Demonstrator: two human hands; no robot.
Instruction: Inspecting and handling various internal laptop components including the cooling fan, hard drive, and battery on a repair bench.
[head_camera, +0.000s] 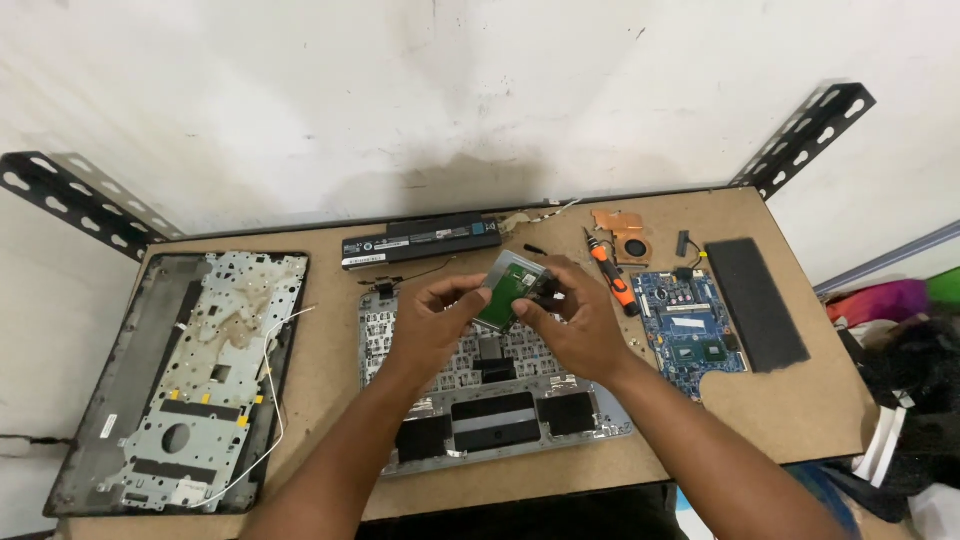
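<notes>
Position of drive: I hold the hard drive in the air above the upturned laptop palmrest frame, between both my hands, over its upper middle part.
Long axis: the drive lies tilted, its long side running from upper right to lower left, green circuit face turned toward me.
Left hand: fingers curled, thumb and fingertips pinching the drive's lower-left edge; a closed grasp, touching the drive.
Right hand: fingers bent over the drive's right end, where a dark bracket or connector piece sits; whether I grip the drive itself or only that piece I cannot tell.
Nearer hand: both are in contact; the right covers more of the drive.
Direction from grip: the drive's body extends leftward from my right fingers and rightward from my left.
Surroundings: orange-handled screwdriver just right of my right hand on the table; blue motherboard beyond it; long black battery behind the drive; laptop base shell well apart to the left; black pad at far right.
</notes>
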